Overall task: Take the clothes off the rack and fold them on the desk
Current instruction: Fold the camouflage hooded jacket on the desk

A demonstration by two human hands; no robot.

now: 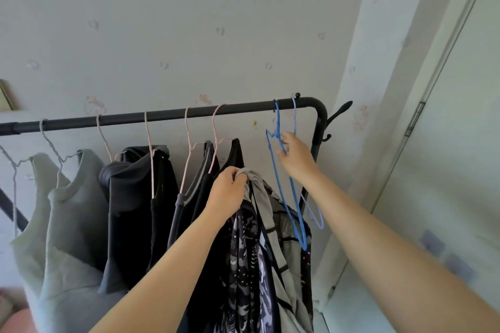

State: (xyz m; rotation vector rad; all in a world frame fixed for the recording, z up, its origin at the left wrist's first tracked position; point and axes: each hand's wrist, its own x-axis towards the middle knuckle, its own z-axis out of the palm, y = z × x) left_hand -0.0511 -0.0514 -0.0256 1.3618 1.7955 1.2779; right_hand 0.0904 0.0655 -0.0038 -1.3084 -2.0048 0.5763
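Observation:
A dark metal clothes rack [167,114] crosses the view with several garments on wire hangers. My left hand [227,192] is shut on the bunched top of a grey and black patterned garment [254,246], which hangs down off any hanger. My right hand [296,155] grips a blue hanger [286,205] that is bare and still hooked on the bar near its right end. A second, paler blue hanger [313,213] hangs just behind it. Further left hang a black top [235,154], a grey-trimmed dark top [194,192], a black hooded garment [135,197] and a grey sweatshirt [67,224].
The rack's right post [316,132] with coat hooks [342,111] stands close to a wall corner. A pale door or cupboard panel [446,143] fills the right side. Patterned wallpaper [189,35] lies behind the rack. The desk is out of view.

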